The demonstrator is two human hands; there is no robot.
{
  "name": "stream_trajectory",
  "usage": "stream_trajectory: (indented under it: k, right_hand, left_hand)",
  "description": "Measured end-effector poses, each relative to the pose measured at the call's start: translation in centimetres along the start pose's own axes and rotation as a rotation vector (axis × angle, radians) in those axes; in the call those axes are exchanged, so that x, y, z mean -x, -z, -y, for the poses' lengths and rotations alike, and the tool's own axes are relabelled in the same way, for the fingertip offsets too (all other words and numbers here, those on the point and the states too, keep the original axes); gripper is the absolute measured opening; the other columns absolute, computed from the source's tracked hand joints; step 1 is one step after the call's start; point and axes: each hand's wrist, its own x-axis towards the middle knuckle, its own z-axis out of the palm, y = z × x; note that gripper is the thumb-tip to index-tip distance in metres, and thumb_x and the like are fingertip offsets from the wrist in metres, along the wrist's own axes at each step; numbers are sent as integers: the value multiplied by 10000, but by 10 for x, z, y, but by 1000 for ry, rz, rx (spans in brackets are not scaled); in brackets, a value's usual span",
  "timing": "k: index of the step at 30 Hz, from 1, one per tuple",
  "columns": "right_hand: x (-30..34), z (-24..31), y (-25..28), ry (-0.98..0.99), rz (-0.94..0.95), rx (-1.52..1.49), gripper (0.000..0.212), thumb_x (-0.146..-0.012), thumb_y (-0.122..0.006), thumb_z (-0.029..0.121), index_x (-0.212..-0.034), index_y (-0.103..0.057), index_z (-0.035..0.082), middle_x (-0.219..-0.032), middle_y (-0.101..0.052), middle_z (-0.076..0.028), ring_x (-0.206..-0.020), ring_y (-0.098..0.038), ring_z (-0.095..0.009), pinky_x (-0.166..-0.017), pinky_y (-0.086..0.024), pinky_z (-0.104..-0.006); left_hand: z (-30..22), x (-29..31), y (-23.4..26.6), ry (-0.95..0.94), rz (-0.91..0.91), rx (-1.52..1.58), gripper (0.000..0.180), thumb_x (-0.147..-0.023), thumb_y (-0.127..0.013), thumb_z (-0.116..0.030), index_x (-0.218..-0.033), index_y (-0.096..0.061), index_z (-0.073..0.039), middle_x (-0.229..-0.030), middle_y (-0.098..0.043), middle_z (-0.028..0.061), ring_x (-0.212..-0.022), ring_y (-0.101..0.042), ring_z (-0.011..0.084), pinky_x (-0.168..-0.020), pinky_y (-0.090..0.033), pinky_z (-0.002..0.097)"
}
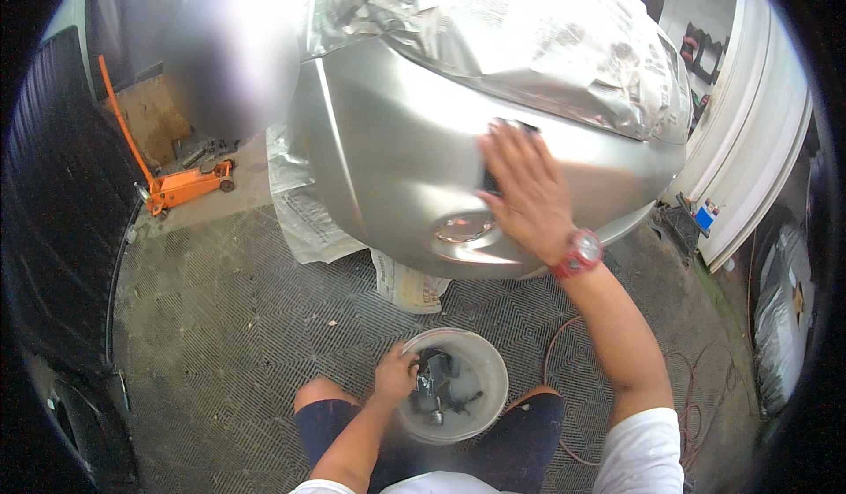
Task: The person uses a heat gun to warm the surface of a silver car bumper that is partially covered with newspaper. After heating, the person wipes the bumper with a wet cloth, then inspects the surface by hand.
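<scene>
My right hand (533,190) lies flat on the silver car bumper (388,124), its fingers together and pointing away from me. Under it is a piece of black sandpaper (490,180), mostly hidden by the palm and fingers. Just below the hand is the round fog lamp (465,227). My left hand (397,372) grips the left rim of a pale round bucket (504,379) between my knees. Inside the bucket, cloudy water (465,386) surrounds several dark pieces that I cannot make out fully.
Paper masking (564,62) covers the car above the bumper; more newspaper (410,287) hangs underneath. An orange floor jack (189,185) stands at the far left, near a black covered panel (62,185). A reddish hose (548,353) curls over the ridged floor on the right, near a white panel (758,141).
</scene>
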Motion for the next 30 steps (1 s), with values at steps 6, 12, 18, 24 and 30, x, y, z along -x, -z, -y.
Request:
stream_trajectory:
  k: [6, 12, 18, 24, 30]
  right_hand:
    - [-84, 58, -23, -34, -40, 123, 774, -1042, -655, 371, -1671, -397, 0, -1745, -389, -206, -1633, -349, -336, -1361, -222, -500]
    - [-101, 58, -16, -18, 18, 80, 769, -1045, -667, 359, -1646, -407, -44, -1719, -423, -226, -1615, -379, -356, -1338, -274, -496]
    - [-125, 83, -31, 23, 94, 385, 769, -1061, -643, 348, -1643, -385, -84, -1726, -391, -268, -1641, -324, -376, -1328, -267, -492]
    - [-174, 92, -59, 10, 133, 357, 813, -1045, -657, 365, -1617, -380, -143, -1721, -367, -313, -1645, -292, -408, -1313, -291, -488]
    - [-187, 87, -52, 26, 108, 431, 833, -1047, -660, 379, -1628, -368, -141, -1735, -325, -317, -1600, -348, -400, -1253, -357, -466]
  left_hand:
    - [-14, 1, 9, 21, 51, -3, 247, -914, -793, -163, -1161, -787, -155, -1555, -574, 127, -1265, -676, 364, -1083, -553, 512]
    - [-2, 0, 11, 66, 89, -20, 273, -932, -779, -196, -1202, -780, -162, -1578, -549, 118, -1302, -654, 374, -1081, -546, 526]
    - [5, 1, 1, 54, 93, 66, 266, -970, -752, -218, -1230, -778, -171, -1594, -534, 118, -1345, -625, 377, -1108, -515, 550]
    - [3, -2, 0, 74, 166, 101, 288, -981, -745, -231, -1260, -771, -166, -1606, -519, 136, -1377, -596, 378, -1111, -509, 559]
    - [-1, -3, 3, 64, 155, 92, 295, -978, -745, -224, -1265, -766, -155, -1587, -541, 155, -1345, -619, 394, -1117, -517, 528]
